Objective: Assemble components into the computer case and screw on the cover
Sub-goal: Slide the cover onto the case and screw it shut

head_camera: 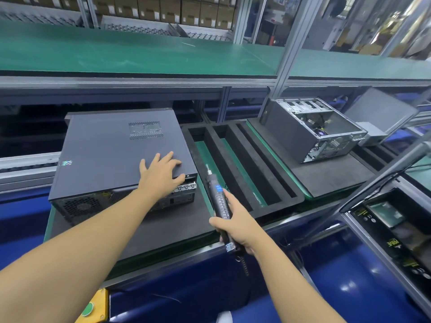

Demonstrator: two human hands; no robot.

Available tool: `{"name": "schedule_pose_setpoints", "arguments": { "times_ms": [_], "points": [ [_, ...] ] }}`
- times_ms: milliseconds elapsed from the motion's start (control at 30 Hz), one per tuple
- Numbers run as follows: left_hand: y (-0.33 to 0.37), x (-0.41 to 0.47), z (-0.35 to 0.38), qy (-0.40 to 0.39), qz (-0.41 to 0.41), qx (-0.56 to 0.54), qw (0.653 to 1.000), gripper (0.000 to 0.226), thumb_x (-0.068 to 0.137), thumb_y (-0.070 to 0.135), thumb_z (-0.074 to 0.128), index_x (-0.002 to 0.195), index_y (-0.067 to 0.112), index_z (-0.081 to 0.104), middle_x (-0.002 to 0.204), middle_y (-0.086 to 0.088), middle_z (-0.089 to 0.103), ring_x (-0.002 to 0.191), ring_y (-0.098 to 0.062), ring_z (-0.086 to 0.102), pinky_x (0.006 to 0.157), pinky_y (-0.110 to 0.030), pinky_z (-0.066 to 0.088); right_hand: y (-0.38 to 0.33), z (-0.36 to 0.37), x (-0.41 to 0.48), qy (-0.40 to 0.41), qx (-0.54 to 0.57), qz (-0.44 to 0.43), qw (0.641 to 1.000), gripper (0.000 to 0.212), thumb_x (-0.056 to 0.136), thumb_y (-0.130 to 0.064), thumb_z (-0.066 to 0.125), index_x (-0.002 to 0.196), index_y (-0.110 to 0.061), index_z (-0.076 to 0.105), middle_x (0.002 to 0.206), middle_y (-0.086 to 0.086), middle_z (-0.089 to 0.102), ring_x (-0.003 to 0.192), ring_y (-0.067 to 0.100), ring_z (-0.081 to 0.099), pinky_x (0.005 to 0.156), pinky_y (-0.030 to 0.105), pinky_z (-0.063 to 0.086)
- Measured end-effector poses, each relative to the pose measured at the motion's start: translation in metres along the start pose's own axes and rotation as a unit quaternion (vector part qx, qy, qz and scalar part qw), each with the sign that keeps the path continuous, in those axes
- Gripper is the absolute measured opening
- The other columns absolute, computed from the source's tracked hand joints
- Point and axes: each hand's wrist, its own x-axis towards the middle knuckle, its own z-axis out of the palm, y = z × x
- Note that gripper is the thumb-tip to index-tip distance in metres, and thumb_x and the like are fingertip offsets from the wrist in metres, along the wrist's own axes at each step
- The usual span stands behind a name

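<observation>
A dark grey computer case lies flat on a black foam pallet, its side cover on top with a vent grille near the far edge. My left hand rests flat with spread fingers on the cover's near right corner. My right hand grips a black electric screwdriver, whose bit points away and up, just right of the case's rear corner. The bit touches nothing. The case's rear panel with fan grille faces me.
Right of the case lies a black foam tray with long slots. Further right, an open case without its cover stands on another pallet. A green shelf runs above. A yellow box with a green button sits at the bottom left.
</observation>
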Motion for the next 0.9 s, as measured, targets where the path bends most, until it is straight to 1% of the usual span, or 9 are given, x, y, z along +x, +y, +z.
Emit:
{"name": "schedule_pose_setpoints", "arguments": {
  "times_ms": [67, 167, 233, 300, 467, 667, 733, 833, 900],
  "points": [
    [0.012, 0.001, 0.003, 0.064, 0.041, -0.011, 0.997, 0.030, 0.094, 0.043, 0.053, 0.120, 0.030, 0.063, 0.152, 0.008, 0.042, 0.145, -0.017, 0.029, 0.113, -0.053, 0.018, 0.002, -0.016, 0.005, 0.010, 0.038, -0.002, 0.999, 0.082, 0.075, -0.024, 0.080, 0.132, -0.067, 0.040, 0.106, 0.001, 0.069, 0.071, 0.020, 0.066, 0.065, 0.037, 0.060],
    [0.037, 0.009, 0.000, 0.127, 0.140, -0.061, 0.980, 0.017, 0.094, 0.031, 0.058, 0.105, 0.024, 0.069, 0.127, 0.009, 0.063, 0.123, -0.014, 0.052, 0.096, -0.040, 0.035, 0.008, -0.043, 0.016, 0.025, 0.089, -0.005, 0.996, 0.086, 0.079, -0.015, 0.080, 0.142, -0.056, 0.037, 0.104, 0.010, 0.068, 0.073, 0.020, 0.067, 0.063, 0.037, 0.059],
    [0.059, 0.020, 0.002, 0.102, 0.199, -0.091, 0.970, 0.015, 0.095, 0.025, 0.058, 0.103, 0.020, 0.069, 0.112, 0.007, 0.067, 0.105, -0.016, 0.060, 0.086, -0.035, 0.043, 0.016, -0.065, 0.026, 0.039, 0.103, -0.006, 0.994, 0.084, 0.083, -0.011, 0.077, 0.144, -0.053, 0.038, 0.104, 0.013, 0.067, 0.074, 0.022, 0.067, 0.063, 0.039, 0.059],
    [0.082, 0.031, 0.011, 0.034, 0.224, -0.137, 0.964, 0.016, 0.096, 0.021, 0.055, 0.106, 0.018, 0.068, 0.105, 0.006, 0.065, 0.092, -0.013, 0.061, 0.082, -0.029, 0.047, 0.027, -0.089, 0.039, 0.051, 0.108, -0.005, 0.993, 0.081, 0.086, -0.008, 0.073, 0.147, -0.049, 0.038, 0.100, 0.012, 0.066, 0.073, 0.023, 0.064, 0.061, 0.038, 0.058],
    [0.126, 0.065, 0.059, -0.148, 0.171, -0.169, 0.959, 0.018, 0.096, 0.021, 0.053, 0.109, 0.019, 0.066, 0.106, 0.005, 0.064, 0.089, -0.011, 0.058, 0.082, -0.027, 0.048, 0.063, -0.144, 0.074, 0.071, 0.122, 0.013, 0.990, 0.086, 0.082, -0.014, 0.076, 0.151, -0.047, 0.036, 0.096, 0.008, 0.066, 0.070, 0.024, 0.061, 0.059, 0.037, 0.055],
    [0.150, 0.099, 0.141, -0.337, 0.127, -0.058, 0.931, 0.018, 0.091, 0.019, 0.060, 0.108, 0.017, 0.066, 0.111, 0.001, 0.068, 0.099, -0.019, 0.063, 0.089, -0.035, 0.052, 0.099, -0.181, 0.126, 0.058, 0.106, 0.038, 0.992, 0.081, 0.083, -0.027, 0.082, 0.139, -0.066, 0.038, 0.085, 0.007, 0.068, 0.069, 0.025, 0.062, 0.062, 0.039, 0.056],
    [0.157, 0.105, 0.168, -0.377, 0.111, -0.016, 0.919, 0.018, 0.089, 0.019, 0.062, 0.107, 0.018, 0.066, 0.110, -0.001, 0.068, 0.099, -0.022, 0.064, 0.088, -0.038, 0.054, 0.108, -0.186, 0.142, 0.046, 0.100, 0.041, 0.993, 0.076, 0.084, -0.030, 0.080, 0.130, -0.074, 0.039, 0.086, 0.010, 0.070, 0.068, 0.026, 0.062, 0.065, 0.040, 0.057],
    [0.163, 0.108, 0.204, -0.403, 0.039, -0.009, 0.914, 0.013, 0.087, 0.017, 0.064, 0.100, 0.019, 0.067, 0.105, -0.003, 0.067, 0.095, -0.026, 0.065, 0.083, -0.039, 0.056, 0.120, -0.191, 0.162, 0.033, 0.112, 0.047, 0.992, 0.074, 0.082, -0.029, 0.079, 0.121, -0.080, 0.041, 0.086, 0.006, 0.070, 0.066, 0.021, 0.063, 0.061, 0.037, 0.057],
    [0.167, 0.109, 0.223, -0.398, -0.011, -0.007, 0.917, 0.007, 0.086, 0.014, 0.065, 0.093, 0.015, 0.064, 0.094, -0.007, 0.065, 0.086, -0.029, 0.064, 0.072, -0.037, 0.055, 0.127, -0.193, 0.173, 0.024, 0.121, 0.058, 0.991, 0.076, 0.083, -0.027, 0.078, 0.132, -0.072, 0.040, 0.083, 0.004, 0.069, 0.064, 0.019, 0.063, 0.059, 0.034, 0.057]
  ]
}}
